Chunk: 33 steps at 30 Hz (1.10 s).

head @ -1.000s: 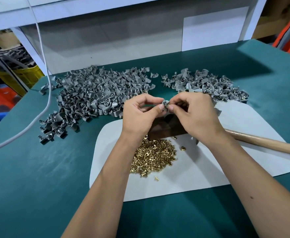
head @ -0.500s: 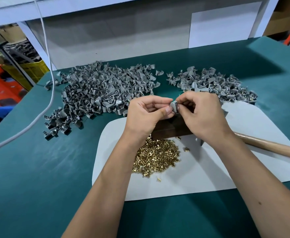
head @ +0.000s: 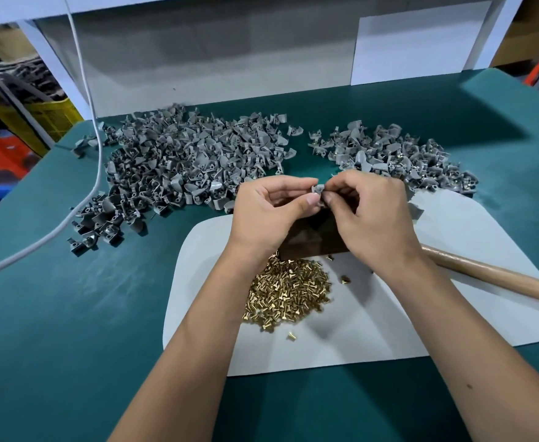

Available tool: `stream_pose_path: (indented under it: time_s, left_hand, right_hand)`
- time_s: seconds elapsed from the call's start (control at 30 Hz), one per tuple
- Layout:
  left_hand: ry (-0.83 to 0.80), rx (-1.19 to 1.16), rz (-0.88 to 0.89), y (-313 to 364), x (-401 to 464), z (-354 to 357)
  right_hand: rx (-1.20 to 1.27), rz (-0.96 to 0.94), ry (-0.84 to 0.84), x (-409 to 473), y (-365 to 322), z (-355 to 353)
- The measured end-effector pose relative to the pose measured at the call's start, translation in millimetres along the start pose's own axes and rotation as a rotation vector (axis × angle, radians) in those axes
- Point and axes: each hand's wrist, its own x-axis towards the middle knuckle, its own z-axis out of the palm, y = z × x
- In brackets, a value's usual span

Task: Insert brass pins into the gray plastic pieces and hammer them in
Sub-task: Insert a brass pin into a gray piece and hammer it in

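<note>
Head view: the left hand (head: 269, 212) and right hand (head: 371, 212) each keep a pinching grip on one small gray plastic piece (head: 318, 190) above the green tabletop (head: 70, 314). The large gray heap (head: 191, 164) looks unpinned (most work remains); loose brass pins (head: 288, 293) lie below, wooden hammer handle (head: 491, 275) idle.

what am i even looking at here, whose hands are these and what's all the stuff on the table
No machine here: the picture comes from a camera worn on a person's head, looking down at their own hands. The left hand and right hand together pinch one small gray plastic piece between the fingertips. On the green table lie a big pile of gray pieces, a smaller pile to its right, and a white mat with a heap of brass pins. A dark block sits under the hands, and a wooden handle, probably the hammer's, lies at the right.
</note>
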Motion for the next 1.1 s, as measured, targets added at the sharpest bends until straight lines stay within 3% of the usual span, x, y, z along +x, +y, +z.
stream_pose_path:
  time_s: [0.33,1.1]
  left_hand:
    - [-0.043,-0.084,-0.054,5,-2,-3]
    - [-0.049,-0.05,-0.06,9,-4,-6]
  right_hand:
    - [0.009,-0.075,-0.071,1,0,-12]
    - [0.007,-0.091,-0.041,-1,0,-8]
